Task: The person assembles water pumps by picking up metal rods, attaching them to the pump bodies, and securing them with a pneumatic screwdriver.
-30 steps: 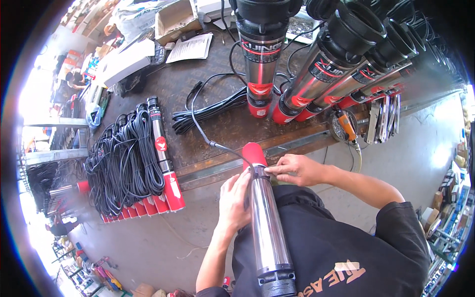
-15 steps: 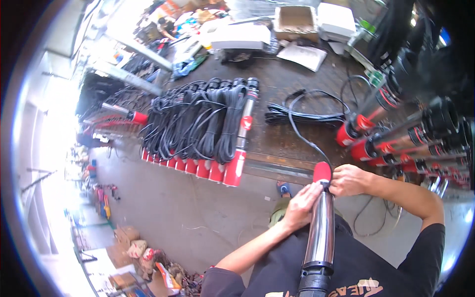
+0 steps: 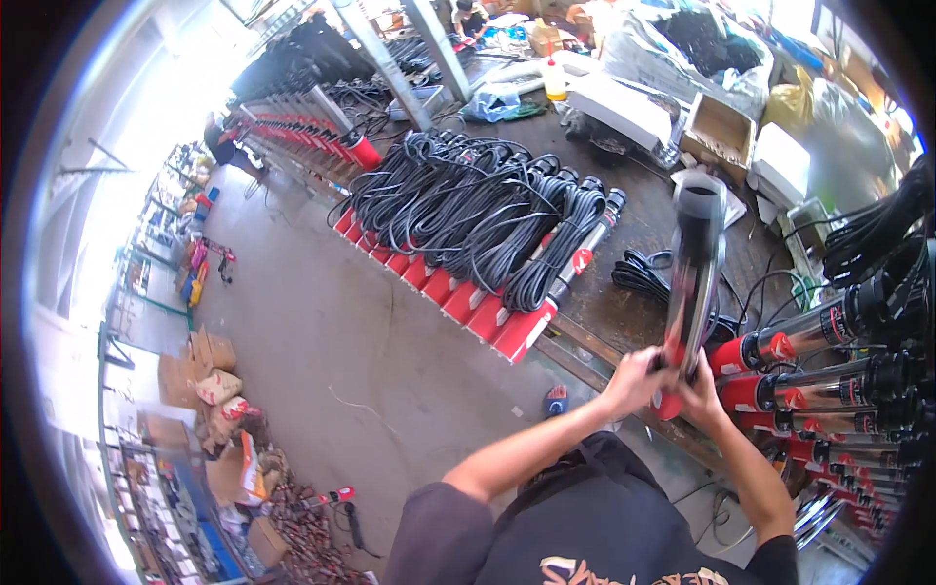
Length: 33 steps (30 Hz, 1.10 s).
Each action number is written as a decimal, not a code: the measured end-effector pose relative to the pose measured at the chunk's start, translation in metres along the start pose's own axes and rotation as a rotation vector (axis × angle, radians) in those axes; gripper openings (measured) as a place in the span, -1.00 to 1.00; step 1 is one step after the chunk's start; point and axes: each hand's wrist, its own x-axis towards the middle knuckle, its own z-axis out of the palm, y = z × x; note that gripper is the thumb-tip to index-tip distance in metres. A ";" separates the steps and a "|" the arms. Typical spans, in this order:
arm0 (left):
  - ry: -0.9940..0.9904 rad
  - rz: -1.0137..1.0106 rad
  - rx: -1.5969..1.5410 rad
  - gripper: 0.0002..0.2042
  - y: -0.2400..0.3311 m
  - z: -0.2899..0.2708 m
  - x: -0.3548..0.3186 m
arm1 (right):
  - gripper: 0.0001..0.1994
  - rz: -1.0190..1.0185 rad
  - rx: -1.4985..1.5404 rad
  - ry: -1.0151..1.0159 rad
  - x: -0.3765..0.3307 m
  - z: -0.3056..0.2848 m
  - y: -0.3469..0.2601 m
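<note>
A submersible pump [image 3: 690, 283], a steel tube with a black end and a red end, stands tilted in front of me with its black end up and blurred by motion. My left hand [image 3: 632, 382] is closed around its lower part from the left. From the right, my right hand [image 3: 698, 396] grips the same lower part, close to the red end. A coiled black cable [image 3: 643, 273] lies on the table just behind the pump, partly hidden by it. Beside it on the left, a row of similar pumps [image 3: 517, 327] lies with bundled black cables [image 3: 468, 210] on top.
More pumps [image 3: 829, 385] are stacked at the right. An open cardboard box [image 3: 720, 135], a white box [image 3: 619, 107] and a yellow bottle [image 3: 555, 82] stand at the table's back. Metal posts [image 3: 439, 49] rise at the far left. A person [image 3: 226, 146] is in the aisle.
The pump has swung from lying against my body, black end toward me, to standing with that end up and away. Both hands moved with it. The view has turned, showing more aisle.
</note>
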 end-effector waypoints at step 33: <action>0.190 -0.067 0.264 -0.76 -0.090 0.043 0.013 | -0.41 0.275 -0.100 0.274 -0.012 -0.041 0.124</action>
